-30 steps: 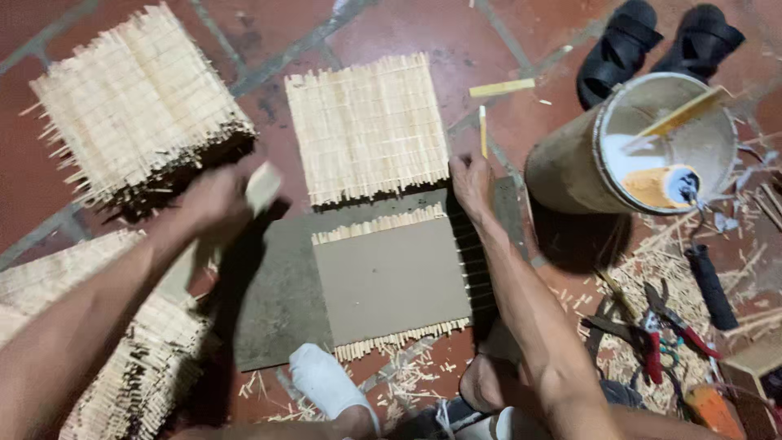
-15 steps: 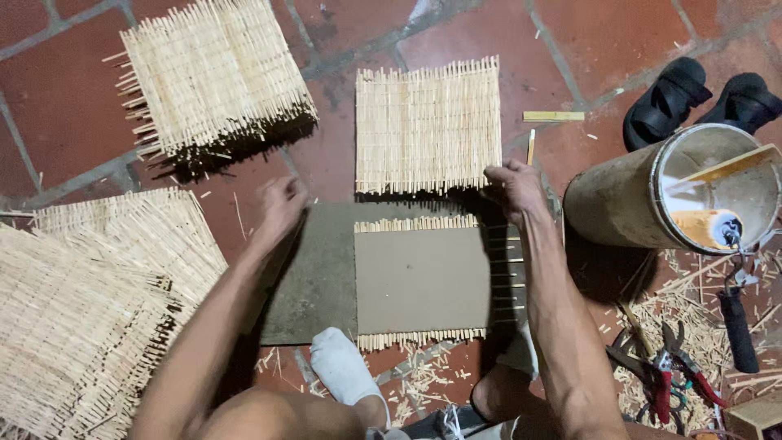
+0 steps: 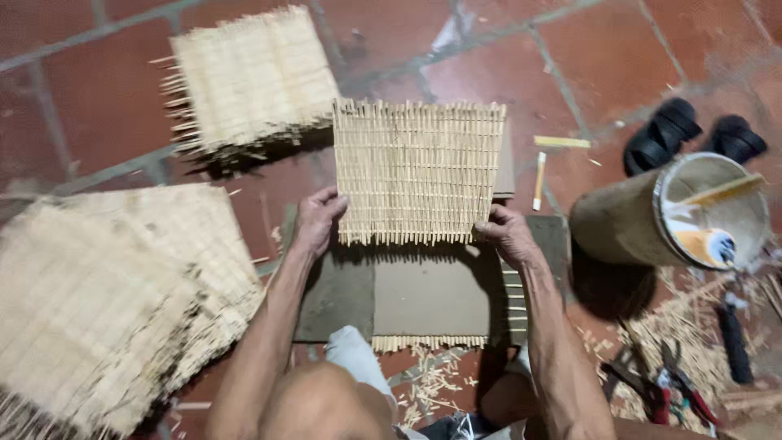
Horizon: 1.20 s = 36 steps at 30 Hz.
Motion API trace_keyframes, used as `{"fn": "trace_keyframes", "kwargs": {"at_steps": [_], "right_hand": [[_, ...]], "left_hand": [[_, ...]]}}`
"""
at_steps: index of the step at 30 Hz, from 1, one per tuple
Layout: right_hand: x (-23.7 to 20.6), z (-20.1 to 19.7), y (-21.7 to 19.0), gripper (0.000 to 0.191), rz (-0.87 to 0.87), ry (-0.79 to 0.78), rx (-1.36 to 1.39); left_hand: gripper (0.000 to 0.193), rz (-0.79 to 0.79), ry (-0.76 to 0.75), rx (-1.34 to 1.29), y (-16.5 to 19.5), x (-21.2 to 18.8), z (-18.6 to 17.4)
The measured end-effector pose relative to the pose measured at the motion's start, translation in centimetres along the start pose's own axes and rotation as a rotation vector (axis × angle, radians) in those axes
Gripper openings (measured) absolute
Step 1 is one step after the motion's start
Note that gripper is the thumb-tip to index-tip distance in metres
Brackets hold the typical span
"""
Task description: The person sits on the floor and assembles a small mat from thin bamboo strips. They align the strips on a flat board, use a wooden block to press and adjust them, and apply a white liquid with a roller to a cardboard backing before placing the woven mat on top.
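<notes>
Both hands on the woven bamboo mat, centre frame.

We see the woven bamboo mat (image 3: 419, 171) gripped at its lower corners, left hand (image 3: 318, 218) and right hand (image 3: 507, 235) with fingers curled on its edge, above the grey board (image 3: 423, 297); mat stacks sit upper left (image 3: 248, 77) and lower left (image 3: 114, 293), bucket (image 3: 627, 228) at right.

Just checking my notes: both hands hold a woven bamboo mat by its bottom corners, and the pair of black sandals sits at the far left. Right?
Not quite. The black sandals sit at the far right, as the head view shows. The left hand and right hand do hold the woven bamboo mat by its bottom corners.
</notes>
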State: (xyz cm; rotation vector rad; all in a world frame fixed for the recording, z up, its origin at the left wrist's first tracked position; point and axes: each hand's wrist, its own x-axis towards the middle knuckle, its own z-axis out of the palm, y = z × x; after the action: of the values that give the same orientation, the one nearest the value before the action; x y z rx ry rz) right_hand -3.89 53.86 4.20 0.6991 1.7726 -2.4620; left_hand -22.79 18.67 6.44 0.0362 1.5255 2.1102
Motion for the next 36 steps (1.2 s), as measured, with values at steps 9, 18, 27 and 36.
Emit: {"fn": "trace_keyframes", "kwargs": {"at_steps": [9,18,27,36], "right_hand": [[3.8,14.8,-1.3,0.024,-0.047,-0.158,-0.109],[4.2,24.0,-0.6,0.018,0.037,-0.257,0.12],[6.7,32.8,-5.5,0.041,-0.179,-0.517,-0.304],[6.6,21.4,-24.3,0.047,-0.354,-0.41,-1.246]], "left_hand": [[0.032,0.182,0.185,-0.035,1.4,-11.4,-11.6],[0.042,0.269,0.323,-0.106,2.9,-20.6,-16.3],[0.046,0.472,0.586,-0.208,4.4,-25.4,-21.6],[0.049,0.39,1.113,-0.002,6.2,-28.9,-28.7]]}}
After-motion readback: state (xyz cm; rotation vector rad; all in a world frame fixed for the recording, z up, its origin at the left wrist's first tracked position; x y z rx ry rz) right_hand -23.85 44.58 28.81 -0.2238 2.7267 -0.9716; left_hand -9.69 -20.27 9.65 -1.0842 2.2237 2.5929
